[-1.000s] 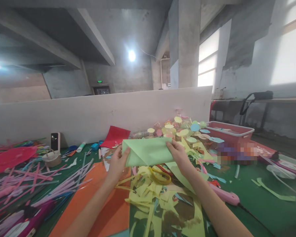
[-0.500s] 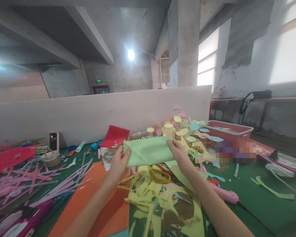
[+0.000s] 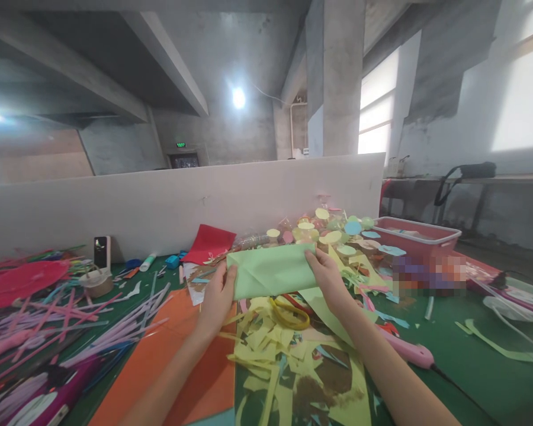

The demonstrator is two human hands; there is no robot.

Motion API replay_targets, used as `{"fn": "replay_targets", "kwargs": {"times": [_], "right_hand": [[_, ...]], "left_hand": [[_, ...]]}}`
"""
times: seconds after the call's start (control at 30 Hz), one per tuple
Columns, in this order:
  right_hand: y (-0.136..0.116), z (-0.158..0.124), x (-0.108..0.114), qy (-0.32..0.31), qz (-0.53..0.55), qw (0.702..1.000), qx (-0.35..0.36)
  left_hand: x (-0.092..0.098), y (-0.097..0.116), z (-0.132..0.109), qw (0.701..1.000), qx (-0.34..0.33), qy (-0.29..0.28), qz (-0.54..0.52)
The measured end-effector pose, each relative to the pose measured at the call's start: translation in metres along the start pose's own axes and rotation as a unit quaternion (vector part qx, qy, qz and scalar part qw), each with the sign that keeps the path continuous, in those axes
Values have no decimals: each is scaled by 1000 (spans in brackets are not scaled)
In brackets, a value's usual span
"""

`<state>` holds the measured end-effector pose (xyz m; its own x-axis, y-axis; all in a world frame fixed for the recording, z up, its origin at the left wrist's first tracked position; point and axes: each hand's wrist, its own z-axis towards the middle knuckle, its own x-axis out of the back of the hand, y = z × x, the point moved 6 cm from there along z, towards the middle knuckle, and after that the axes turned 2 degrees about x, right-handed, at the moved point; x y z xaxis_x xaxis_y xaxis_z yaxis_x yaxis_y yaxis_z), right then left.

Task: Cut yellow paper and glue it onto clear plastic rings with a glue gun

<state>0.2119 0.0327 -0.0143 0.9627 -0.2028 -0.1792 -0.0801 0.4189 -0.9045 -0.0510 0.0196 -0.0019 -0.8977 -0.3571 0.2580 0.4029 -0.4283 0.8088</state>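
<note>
A folded piece of light green paper (image 3: 273,271) is stretched between my two hands above the table. My left hand (image 3: 221,290) pinches its left end, thumb on the near face. At the right end, the thumb and fingers of my right hand (image 3: 326,275) close on the upper corner. Faint creases run across the paper's left part. Below it lie many yellow paper scraps (image 3: 266,337) and a roll of yellow tape (image 3: 291,313). Under my left forearm is a sheet of orange paper (image 3: 195,373).
Pink and lilac strips (image 3: 111,331) cover the left side. A pink glue gun (image 3: 411,349) with a black cord lies right of my right forearm. Behind are paper-topped clear cups (image 3: 311,234), a red sheet (image 3: 209,244), a pink bin (image 3: 420,235) and a white partition (image 3: 115,210).
The whole view has shifted slightly, so everything appears a little farther right. Both hands keep their hold on the green paper, which looks the same.
</note>
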Motion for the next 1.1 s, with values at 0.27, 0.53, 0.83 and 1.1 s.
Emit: {"fn": "replay_targets", "kwargs": {"times": [0.27,0.53,0.83,1.1], "right_hand": [[8,6,1,5,5,1000,-14],[11,8,4,9,10,1000,-27],[5,5,4,5,25,999,-21],[1,4,-9,-66,81,994,-25]], "left_hand": [[-2,3,0,1000,-7,-3,17],[-3,3,0,999,-22,-13,25],[0,9,-3,998,-35,16,39],[17,10,5,995,-9,94,-26]]}}
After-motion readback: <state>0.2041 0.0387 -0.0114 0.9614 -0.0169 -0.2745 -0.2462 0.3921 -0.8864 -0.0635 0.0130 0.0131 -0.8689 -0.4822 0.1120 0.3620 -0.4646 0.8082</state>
